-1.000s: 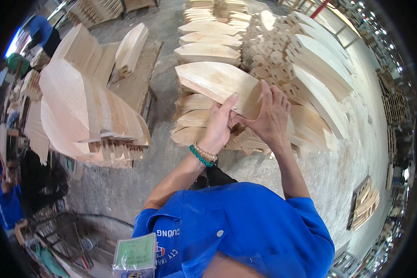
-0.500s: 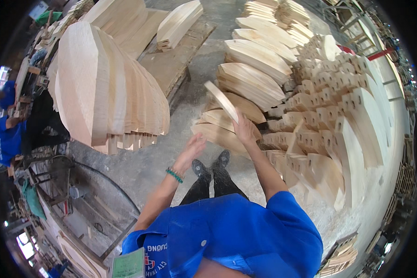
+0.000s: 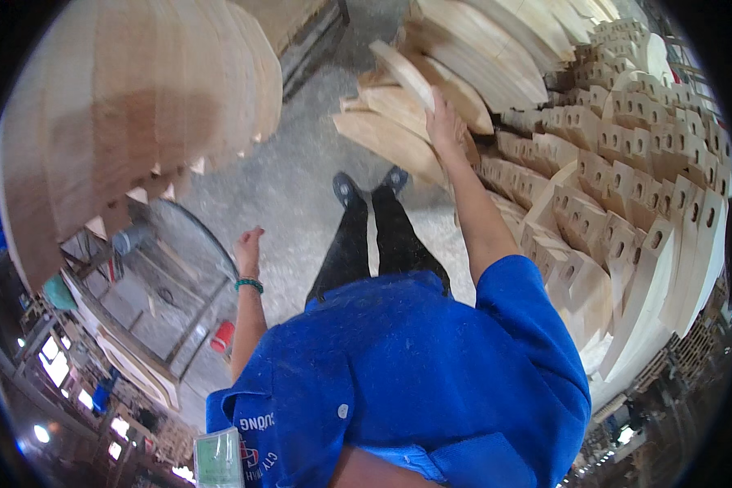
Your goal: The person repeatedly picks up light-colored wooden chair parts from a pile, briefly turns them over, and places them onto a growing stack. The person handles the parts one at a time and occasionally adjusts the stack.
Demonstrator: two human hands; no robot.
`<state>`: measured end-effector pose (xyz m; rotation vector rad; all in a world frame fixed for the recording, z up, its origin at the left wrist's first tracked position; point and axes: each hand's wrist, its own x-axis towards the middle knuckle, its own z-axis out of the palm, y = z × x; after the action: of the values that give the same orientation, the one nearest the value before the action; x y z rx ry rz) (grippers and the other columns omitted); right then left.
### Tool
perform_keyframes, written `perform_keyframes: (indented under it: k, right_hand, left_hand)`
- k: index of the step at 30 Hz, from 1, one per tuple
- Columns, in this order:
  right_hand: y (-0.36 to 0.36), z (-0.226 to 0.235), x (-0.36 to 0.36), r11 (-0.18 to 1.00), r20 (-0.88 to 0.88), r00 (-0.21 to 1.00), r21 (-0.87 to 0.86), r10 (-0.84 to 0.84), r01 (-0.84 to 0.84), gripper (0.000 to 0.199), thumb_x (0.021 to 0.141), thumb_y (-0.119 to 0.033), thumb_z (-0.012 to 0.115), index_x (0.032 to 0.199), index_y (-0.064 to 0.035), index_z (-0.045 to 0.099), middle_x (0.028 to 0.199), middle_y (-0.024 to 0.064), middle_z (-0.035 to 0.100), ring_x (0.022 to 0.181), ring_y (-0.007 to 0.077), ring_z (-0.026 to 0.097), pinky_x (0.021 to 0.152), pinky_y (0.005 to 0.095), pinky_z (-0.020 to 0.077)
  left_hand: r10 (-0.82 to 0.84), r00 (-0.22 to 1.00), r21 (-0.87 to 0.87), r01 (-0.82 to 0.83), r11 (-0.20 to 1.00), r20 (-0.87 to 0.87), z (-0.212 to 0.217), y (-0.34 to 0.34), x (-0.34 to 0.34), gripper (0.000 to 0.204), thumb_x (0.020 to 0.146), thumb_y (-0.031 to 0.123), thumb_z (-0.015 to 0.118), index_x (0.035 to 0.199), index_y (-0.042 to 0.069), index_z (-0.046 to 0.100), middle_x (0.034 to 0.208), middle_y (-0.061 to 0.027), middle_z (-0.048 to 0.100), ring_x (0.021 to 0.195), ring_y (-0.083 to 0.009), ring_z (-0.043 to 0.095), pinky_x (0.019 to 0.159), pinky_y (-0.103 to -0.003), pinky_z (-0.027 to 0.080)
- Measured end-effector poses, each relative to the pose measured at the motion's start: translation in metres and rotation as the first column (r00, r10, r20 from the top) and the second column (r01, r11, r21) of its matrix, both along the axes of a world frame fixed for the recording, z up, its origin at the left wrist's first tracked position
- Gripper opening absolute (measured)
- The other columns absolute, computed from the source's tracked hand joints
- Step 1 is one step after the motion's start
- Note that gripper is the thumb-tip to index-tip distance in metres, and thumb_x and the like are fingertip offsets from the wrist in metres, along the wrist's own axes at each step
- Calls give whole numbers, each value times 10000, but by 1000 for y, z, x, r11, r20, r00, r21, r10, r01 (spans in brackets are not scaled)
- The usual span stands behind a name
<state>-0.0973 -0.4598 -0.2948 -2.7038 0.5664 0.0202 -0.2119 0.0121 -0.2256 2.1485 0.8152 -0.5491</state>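
My right hand (image 3: pixel 445 126) is closed around one end of a curved, pale wooden piece (image 3: pixel 404 71). The piece slants up and to the left, over stacked curved boards (image 3: pixel 392 140) on the floor. Off to my left side hangs my left hand (image 3: pixel 250 250), holding nothing, its fingers loosely apart. A green bead bracelet (image 3: pixel 249 285) circles that wrist. Beside my right forearm stand rows of wooden parts (image 3: pixel 602 175) with oval slots in their ends.
A tall stack of wide wooden panels (image 3: pixel 138 89) rises on the left. Below it are a metal frame (image 3: pixel 179 346), a black hose (image 3: pixel 199 226) and a red object (image 3: pixel 221 336). My shoes (image 3: pixel 346 189) stand on the grey concrete floor (image 3: pixel 293 175).
My left hand has dropped away from near the boards to my left side. The right hand still grips the wooden piece. The view has shifted, with the panel stack looming larger at left.
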Motion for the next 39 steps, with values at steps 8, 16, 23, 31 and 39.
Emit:
perform_keyframes:
  k: [8,16,23,31,39]
  right_hand:
    - [5,2,6,998,-171,985,48,-21,30,629,845,-224,650,1382,-278,326,1104,194,559,973,396,599,782,526,476]
    - [9,9,-4,994,-47,995,-66,86,-89,787,823,-273,660,1472,-219,218,1436,240,320,1313,416,345,1069,526,297]
    - [56,42,-75,889,-1,941,329,339,-320,599,858,-338,628,1339,-25,458,1391,217,431,1320,341,373,1099,407,290]
    - [92,0,-195,509,-773,133,267,620,-818,637,919,-529,421,1288,-20,526,1400,197,434,1344,309,349,1121,499,195]
    - [64,-24,-118,740,-481,582,562,656,-370,393,898,-286,554,1175,-9,587,1164,182,619,1072,274,598,924,335,450]
  left_hand:
    - [376,910,17,-379,925,-176,-3,19,-125,347,832,272,664,1024,-18,666,873,-23,656,832,-140,584,769,-309,461]
    - [-395,868,228,467,854,-299,-19,56,-147,423,810,469,545,998,128,710,1035,-197,661,998,-369,617,857,-456,477]
    - [-114,992,66,110,992,51,7,66,-102,420,866,462,506,1003,123,714,1006,-169,682,959,-327,647,823,-388,490]
    - [-241,482,20,475,880,-842,-5,18,-372,731,865,630,395,1403,137,427,1465,-128,385,1366,-279,341,1061,-695,121]
    - [520,714,314,-416,853,-468,75,41,-487,354,829,396,528,821,120,750,958,-161,692,986,-322,639,823,-407,505]
